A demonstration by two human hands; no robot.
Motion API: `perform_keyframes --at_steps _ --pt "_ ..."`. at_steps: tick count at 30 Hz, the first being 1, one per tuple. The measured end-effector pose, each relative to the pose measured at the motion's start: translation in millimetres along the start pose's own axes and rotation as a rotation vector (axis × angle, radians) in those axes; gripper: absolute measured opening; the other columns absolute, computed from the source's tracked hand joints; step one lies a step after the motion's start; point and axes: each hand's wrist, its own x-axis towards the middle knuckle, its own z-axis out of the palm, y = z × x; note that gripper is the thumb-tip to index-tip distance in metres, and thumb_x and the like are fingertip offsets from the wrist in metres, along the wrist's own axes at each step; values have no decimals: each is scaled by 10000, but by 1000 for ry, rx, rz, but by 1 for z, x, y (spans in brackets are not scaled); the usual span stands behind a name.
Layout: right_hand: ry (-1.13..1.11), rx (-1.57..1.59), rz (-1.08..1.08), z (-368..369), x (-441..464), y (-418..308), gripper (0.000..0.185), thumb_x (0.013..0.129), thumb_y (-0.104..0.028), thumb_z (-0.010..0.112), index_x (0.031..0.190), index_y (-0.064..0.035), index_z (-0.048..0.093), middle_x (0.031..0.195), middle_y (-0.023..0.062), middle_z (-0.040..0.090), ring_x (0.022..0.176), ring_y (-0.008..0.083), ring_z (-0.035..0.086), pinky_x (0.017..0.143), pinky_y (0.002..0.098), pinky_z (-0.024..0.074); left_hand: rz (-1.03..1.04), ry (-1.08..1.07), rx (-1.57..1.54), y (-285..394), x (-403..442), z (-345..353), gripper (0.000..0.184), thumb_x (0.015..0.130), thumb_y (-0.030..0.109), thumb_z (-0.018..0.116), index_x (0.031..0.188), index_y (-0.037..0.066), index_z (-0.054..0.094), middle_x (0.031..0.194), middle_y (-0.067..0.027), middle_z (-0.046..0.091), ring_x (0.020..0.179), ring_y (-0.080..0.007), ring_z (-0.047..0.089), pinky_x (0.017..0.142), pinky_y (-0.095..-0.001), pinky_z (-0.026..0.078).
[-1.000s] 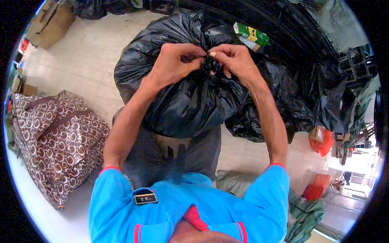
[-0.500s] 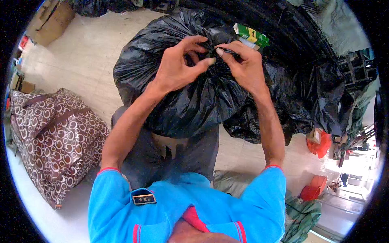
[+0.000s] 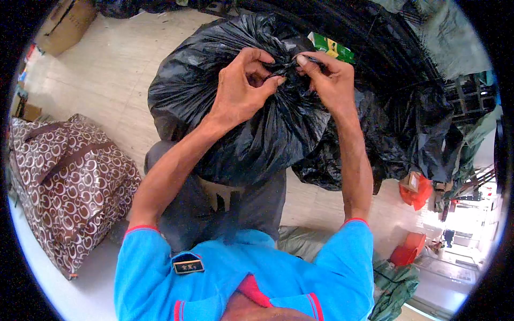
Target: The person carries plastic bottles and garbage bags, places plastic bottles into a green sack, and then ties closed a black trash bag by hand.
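Observation:
A big, full black plastic bag (image 3: 214, 134) stands against my knees, its mouth gathered into pleats at the top. My left hand (image 3: 241, 93) curls around the left side of the gathered neck, thumb and fingers closing on the plastic. At the other side, my right hand (image 3: 332, 80) pinches a twisted end of the bag between thumb and forefinger. A short stretch of twisted plastic runs between the two hands. The inner fingers of both hands are partly hidden.
A green and yellow box (image 3: 332, 48) lies just beyond my right hand. More black plastic bags (image 3: 396, 128) are heaped at the right. A brown patterned bag (image 3: 80, 187) stands at the left, with a cardboard box (image 3: 67, 27) behind. Red bags (image 3: 409, 249) lie at the lower right.
My right hand has moved slightly right, away from the left hand, pulling the plastic end with it. The left hand keeps its place at the neck.

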Motion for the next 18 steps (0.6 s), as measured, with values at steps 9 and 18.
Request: perform_keyframes --at_steps 9,18 --pt "-57 116 103 -1 9 -11 215 877 -206 705 931 2 716 692 25 656 617 86 590 565 244 468 -12 -14 10 0 -1 -3 297 782 84 772 1025 33 610 779 -26 658 704 -67 581 656 -225 486" --pt "-70 228 189 -2 9 -16 262 896 -279 680 821 -28 688 666 19 642 524 70 543 454 219 392 98 19 -78 -2 -2 -1 298 811 110 741 1059 -3 623 715 -28 637 592 -60 534 540 -232 451"
